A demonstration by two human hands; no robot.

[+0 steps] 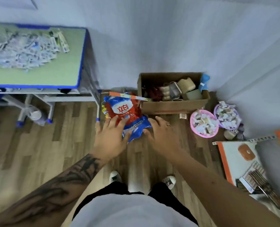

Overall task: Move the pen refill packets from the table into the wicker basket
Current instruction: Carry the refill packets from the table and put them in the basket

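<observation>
Head view is looking down at a person standing on a wood floor [37, 145], both bare arms reaching forward and down. The left hand [110, 136], on a tattooed forearm, is spreading its straight fingers over the lower left part of a red and blue plastic bag [124, 112] that is lying on the floor; the fingertips are overlapping the bag, though whether they are pressing on it cannot be told. The right hand [160, 136] is hanging with its fingers apart and relaxed just beside the bag's lower right corner, holding nothing, a ring showing on one finger.

The pen refill packets [22, 46] are lying in a loose heap on the green table [57, 74] with the blue rim, up at the left, well apart from both hands. No wicker basket is showing clearly anywhere; it cannot be told apart among the things here.

Behind the bag, an open cardboard box [173, 105] is sitting against the wall, holding blurred brownish things. To its right, a pink basket [203, 122] and a purple basket [227, 115] are standing just beside each other, both filled with small pale pieces. At the far right, a white board with orange edges [234, 158] is lying on the floor.
</observation>
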